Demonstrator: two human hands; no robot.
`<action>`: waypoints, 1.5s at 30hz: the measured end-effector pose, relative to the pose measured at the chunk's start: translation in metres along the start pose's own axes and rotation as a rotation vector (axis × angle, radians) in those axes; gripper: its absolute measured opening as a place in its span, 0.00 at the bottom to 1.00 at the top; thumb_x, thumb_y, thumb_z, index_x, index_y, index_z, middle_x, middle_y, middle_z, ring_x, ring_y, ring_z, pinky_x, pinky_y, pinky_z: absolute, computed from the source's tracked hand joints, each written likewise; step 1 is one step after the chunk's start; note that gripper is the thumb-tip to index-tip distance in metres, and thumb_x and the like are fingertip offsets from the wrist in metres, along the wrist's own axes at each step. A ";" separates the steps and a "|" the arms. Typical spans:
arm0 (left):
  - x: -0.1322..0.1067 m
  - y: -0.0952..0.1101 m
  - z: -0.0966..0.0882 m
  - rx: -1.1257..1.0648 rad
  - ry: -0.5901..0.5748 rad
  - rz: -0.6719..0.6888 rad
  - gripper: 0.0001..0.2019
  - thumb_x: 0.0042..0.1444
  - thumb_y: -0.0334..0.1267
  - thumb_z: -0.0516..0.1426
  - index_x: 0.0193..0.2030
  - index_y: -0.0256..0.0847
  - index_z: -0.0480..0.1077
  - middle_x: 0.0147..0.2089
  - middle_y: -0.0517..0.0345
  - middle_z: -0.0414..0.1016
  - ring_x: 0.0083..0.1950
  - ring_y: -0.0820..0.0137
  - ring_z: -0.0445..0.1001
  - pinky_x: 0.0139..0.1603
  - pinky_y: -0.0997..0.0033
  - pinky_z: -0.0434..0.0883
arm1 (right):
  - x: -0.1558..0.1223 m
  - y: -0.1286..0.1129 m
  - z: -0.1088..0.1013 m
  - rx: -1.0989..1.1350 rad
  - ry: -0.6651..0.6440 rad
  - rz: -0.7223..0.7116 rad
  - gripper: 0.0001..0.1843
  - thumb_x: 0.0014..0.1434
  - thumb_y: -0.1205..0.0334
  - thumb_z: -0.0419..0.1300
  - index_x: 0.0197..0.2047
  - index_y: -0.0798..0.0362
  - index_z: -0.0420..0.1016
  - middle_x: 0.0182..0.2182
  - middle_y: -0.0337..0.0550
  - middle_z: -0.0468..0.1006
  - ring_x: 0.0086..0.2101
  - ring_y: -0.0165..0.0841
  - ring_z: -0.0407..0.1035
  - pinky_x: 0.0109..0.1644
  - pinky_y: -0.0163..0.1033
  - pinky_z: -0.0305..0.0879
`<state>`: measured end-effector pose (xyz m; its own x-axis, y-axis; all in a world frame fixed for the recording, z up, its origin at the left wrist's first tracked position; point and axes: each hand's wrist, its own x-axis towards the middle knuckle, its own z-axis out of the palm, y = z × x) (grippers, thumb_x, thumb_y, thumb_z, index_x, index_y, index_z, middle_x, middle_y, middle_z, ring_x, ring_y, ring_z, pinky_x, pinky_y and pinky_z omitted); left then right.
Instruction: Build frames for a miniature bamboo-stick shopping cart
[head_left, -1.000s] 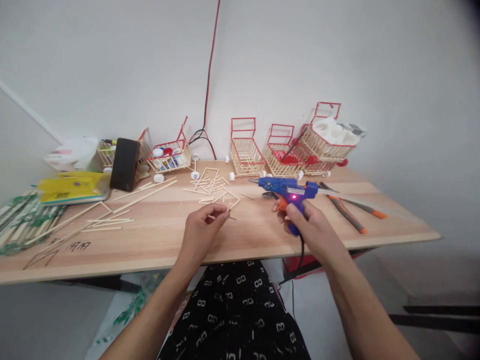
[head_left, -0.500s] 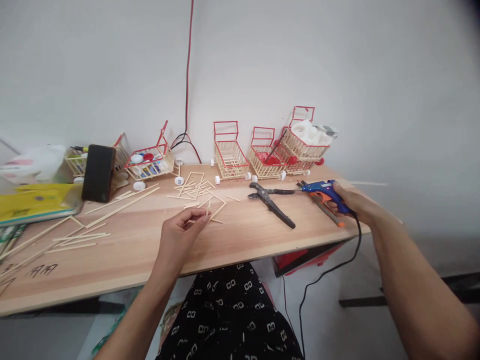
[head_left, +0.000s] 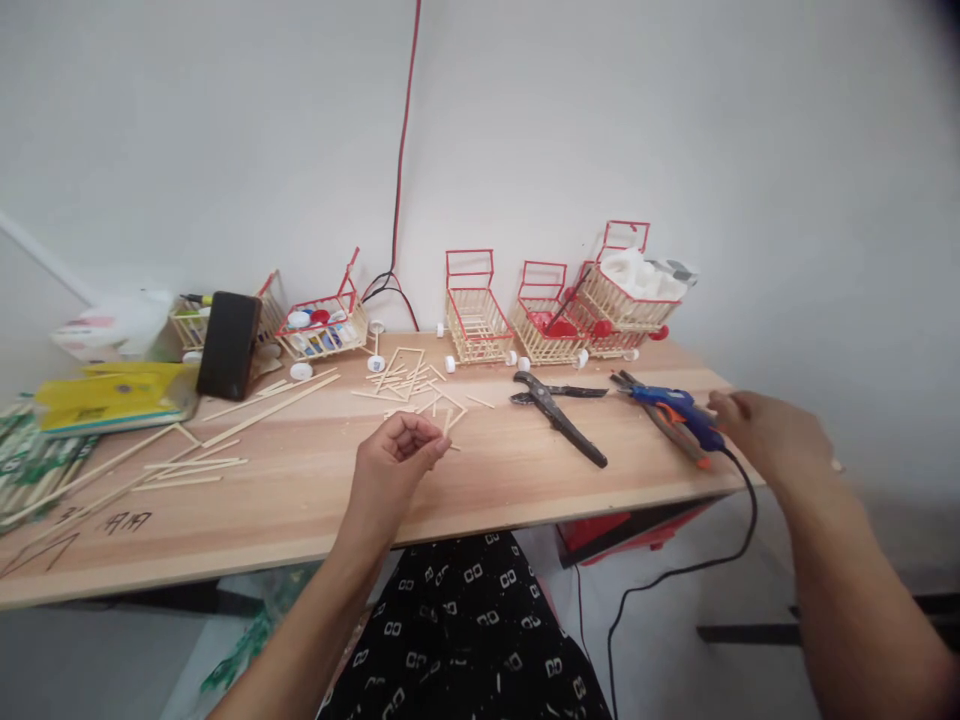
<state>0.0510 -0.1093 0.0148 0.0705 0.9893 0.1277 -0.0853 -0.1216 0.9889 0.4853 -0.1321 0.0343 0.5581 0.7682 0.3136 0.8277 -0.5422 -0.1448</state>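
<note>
My left hand [head_left: 397, 455] is closed in a pinch on a short wooden stick [head_left: 448, 422], held upright just above the table. Behind it lie loose short sticks [head_left: 405, 378] and small stick frames. A blue glue gun [head_left: 686, 412] with an orange trigger rests on the table at the right, its nozzle pointing left beside an orange-tipped tool [head_left: 679, 435]. My right hand [head_left: 769, 430] is just off the gun's rear end, fingers loosely bent and apart, with nothing seen in them. Dark-handled cutters [head_left: 559, 415] lie left of the gun.
Along the wall stand several miniature stick shopping carts [head_left: 480, 325] with red handles. A black phone [head_left: 227, 345] leans at the left, near a yellow packet [head_left: 112, 395] and long sticks [head_left: 187, 470]. The gun's black cord [head_left: 675, 570] hangs over the table's front edge.
My right hand has let go of the glue gun and drawn back to the right, leaving it on the table. My left hand keeps its stick; the view has shifted a little left.
</note>
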 end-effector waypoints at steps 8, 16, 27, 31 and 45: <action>-0.012 -0.007 0.013 -0.044 0.064 0.031 0.08 0.47 0.36 0.65 0.30 0.38 0.69 0.30 0.61 0.73 0.31 0.76 0.71 0.34 0.76 0.69 | -0.119 -0.163 -0.018 0.916 -0.241 -0.541 0.12 0.59 0.52 0.58 0.36 0.48 0.81 0.36 0.44 0.81 0.37 0.38 0.72 0.37 0.41 0.64; -0.034 -0.016 0.006 -0.036 0.169 0.021 0.05 0.49 0.36 0.63 0.33 0.39 0.73 0.34 0.58 0.77 0.36 0.71 0.74 0.42 0.72 0.71 | -0.171 -0.234 0.004 1.228 -0.434 -0.531 0.07 0.58 0.58 0.61 0.36 0.49 0.79 0.34 0.42 0.78 0.31 0.32 0.68 0.32 0.37 0.61; -0.032 -0.010 -0.042 0.387 0.181 0.046 0.07 0.53 0.41 0.59 0.35 0.41 0.74 0.35 0.56 0.78 0.35 0.68 0.74 0.37 0.70 0.69 | -0.160 -0.246 0.012 1.272 -0.481 -0.465 0.09 0.57 0.55 0.58 0.33 0.52 0.71 0.30 0.39 0.75 0.30 0.31 0.67 0.34 0.36 0.61; -0.004 -0.010 -0.076 0.883 0.122 0.196 0.08 0.55 0.39 0.55 0.36 0.41 0.75 0.36 0.54 0.78 0.37 0.64 0.72 0.41 0.65 0.66 | -0.113 -0.252 0.031 1.141 -0.376 -0.516 0.09 0.56 0.55 0.56 0.31 0.53 0.69 0.28 0.38 0.73 0.30 0.31 0.66 0.35 0.36 0.60; 0.028 -0.013 -0.072 1.009 -0.141 0.062 0.08 0.56 0.36 0.51 0.30 0.40 0.71 0.34 0.54 0.76 0.38 0.64 0.72 0.38 0.68 0.63 | -0.096 -0.265 0.064 0.805 -0.279 -0.499 0.06 0.58 0.60 0.53 0.32 0.52 0.68 0.27 0.39 0.74 0.29 0.33 0.66 0.34 0.36 0.54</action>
<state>-0.0180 -0.0746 0.0003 0.2164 0.9684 0.1242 0.7802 -0.2480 0.5743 0.2167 -0.0405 -0.0170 0.0420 0.9546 0.2949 0.7070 0.1801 -0.6839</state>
